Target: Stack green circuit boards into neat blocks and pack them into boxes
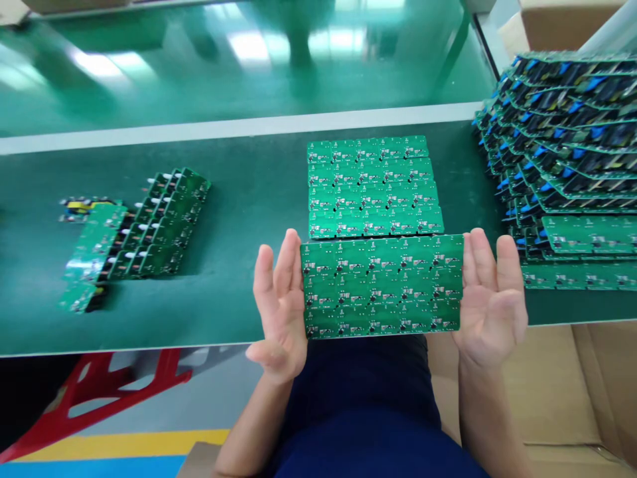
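Note:
Between my two hands is a green circuit board panel (383, 287) at the bench's near edge, its printed face toward me. My left hand (281, 305) presses on its left edge with the palm side, fingers stretched and thumb apart. Along the right edge lies my right hand (492, 299), its fingers also extended. Both hands hold the panel between them. Just beyond it, a similar group of green boards (373, 189) lies flat on the dark green bench, close to the held panel's far edge.
Tall stacked boards with blue parts (562, 146) stand at the right. On the left, tilted board pieces (164, 226) lie beside another board group (94, 252). A white strip (249, 126) crosses the bench (249, 172). Below are a red stool (114, 392) and cardboard (547, 378).

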{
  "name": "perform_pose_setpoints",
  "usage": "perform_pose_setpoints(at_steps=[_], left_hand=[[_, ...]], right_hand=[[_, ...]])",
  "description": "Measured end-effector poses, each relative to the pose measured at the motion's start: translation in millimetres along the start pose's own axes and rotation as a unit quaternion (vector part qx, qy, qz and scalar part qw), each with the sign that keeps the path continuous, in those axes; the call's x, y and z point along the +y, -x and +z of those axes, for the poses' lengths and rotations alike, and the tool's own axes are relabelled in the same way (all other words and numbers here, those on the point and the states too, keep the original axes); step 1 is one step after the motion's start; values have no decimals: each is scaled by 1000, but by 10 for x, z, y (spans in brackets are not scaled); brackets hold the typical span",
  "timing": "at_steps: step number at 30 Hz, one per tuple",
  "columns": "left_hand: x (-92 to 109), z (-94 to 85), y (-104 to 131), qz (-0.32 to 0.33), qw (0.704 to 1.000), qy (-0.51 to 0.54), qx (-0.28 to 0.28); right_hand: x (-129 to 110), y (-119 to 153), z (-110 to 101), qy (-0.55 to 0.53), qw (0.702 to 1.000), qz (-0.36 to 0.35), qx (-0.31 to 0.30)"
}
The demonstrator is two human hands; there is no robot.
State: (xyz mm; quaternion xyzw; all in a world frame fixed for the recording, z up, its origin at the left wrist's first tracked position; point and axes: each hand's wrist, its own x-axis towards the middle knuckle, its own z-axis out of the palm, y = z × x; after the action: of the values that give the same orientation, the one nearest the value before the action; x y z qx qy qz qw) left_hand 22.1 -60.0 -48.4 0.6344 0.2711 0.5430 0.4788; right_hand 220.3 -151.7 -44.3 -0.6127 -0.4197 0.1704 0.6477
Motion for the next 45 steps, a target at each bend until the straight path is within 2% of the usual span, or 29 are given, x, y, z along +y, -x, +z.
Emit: perform_pose_setpoints(at_steps=[20, 33, 35, 37, 40, 42, 45], left_hand=[[-2, 13, -1, -15, 999, 37, 11], [-9, 4, 6, -23, 999, 24, 6], [-20, -6, 15, -42, 999, -7, -15], [-26, -12, 20, -90, 990, -95, -55], [-29, -9, -6, -143, 950, -251, -115], [-44, -4, -51, -147, 931, -303, -137], [-102, 1, -130, -145, 922, -320, -160]], right_hand=[[26, -12, -27, 117, 993, -11, -26], [44, -26, -15, 7, 999, -42, -29], [29, -10, -22, 30, 998, -18, -45], [13, 2, -35, 67, 995, 21, -72], [3, -13, -55, 130, 984, 64, -104], [3, -48, -55, 171, 974, 80, -123], [-5, -111, -24, 221, 959, 92, -152]])
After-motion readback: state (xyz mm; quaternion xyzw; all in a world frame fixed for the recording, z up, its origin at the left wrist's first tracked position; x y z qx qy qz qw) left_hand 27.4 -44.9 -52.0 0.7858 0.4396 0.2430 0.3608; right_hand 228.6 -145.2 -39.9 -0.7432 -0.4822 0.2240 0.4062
